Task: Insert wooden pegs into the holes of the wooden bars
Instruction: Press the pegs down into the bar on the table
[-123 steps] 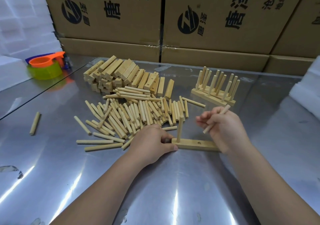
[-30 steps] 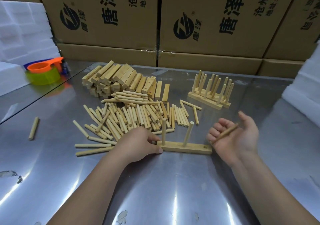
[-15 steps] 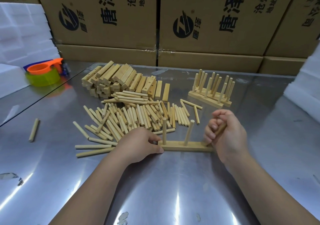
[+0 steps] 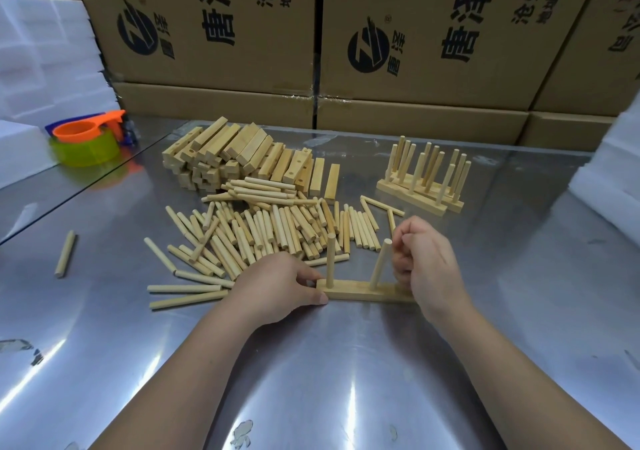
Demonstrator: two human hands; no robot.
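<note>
A wooden bar lies flat on the steel table in front of me. Two pegs stand in it: an upright left peg and a middle peg leaning right. My left hand grips the bar's left end. My right hand is curled in a fist over the bar's right end; the peg it holds is hidden inside the fingers. A heap of loose pegs lies behind my left hand. Behind that is a stack of bare bars.
Finished bars with standing pegs sit at the back right. A stray peg lies far left. An orange and green tape dispenser stands at the back left. Cardboard boxes wall off the rear; white foam borders the right.
Since four seconds ago a second peg stands in the bar. My right hand, open with a peg across its palm a second ago, closed round it and came down over the bar's right end.
</note>
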